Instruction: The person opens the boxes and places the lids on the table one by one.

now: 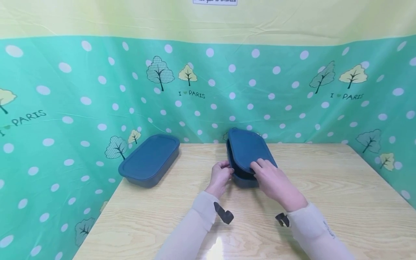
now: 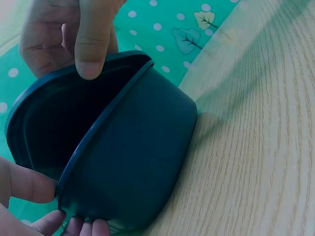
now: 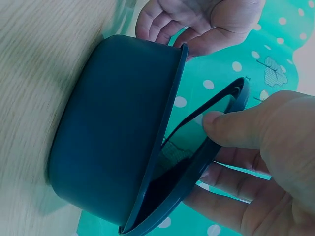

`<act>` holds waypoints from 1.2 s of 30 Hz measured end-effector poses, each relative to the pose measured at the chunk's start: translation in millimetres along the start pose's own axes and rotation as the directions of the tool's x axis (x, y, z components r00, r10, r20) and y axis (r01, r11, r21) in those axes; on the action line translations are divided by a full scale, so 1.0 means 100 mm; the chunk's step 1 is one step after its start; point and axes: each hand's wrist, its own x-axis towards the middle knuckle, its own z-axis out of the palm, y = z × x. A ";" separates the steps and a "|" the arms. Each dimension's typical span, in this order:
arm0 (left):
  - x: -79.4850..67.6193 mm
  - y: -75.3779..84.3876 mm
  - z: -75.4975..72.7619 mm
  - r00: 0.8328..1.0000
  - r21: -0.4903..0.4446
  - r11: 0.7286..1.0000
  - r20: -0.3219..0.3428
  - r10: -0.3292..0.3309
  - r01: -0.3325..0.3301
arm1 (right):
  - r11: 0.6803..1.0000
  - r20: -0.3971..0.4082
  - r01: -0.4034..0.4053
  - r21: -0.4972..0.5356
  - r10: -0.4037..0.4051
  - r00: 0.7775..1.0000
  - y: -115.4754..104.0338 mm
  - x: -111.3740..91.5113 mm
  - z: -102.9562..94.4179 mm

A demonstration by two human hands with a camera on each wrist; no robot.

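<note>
lid tilts over the dark blue box, its near left edge raised, its right side meeting the rim. the right hand pinches the lid's near edge, thumb underneath; the left hand pinches the box's rim near the front left corner. the box stands on the wooden table; a second box, covered, sits well apart leftward. a slipping right thumb could drop the lid crooked; a loose left pinch might let the box slide.

The right grip pinches the tilted lid of a dark blue container.
</note>
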 end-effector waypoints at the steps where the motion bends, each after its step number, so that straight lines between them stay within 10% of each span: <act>1: 0.00 0.00 0.00 1.000 -0.001 1.000 -0.002 -0.003 0.003 | 1.000 -0.007 -0.001 0.006 0.001 1.000 0.01 -0.01 0.00; 36: -0.03 0.01 0.01 1.000 -0.026 0.999 0.009 0.029 -0.029 | 0.974 -0.269 -0.037 0.224 0.098 0.958 0.22 -0.17 -0.02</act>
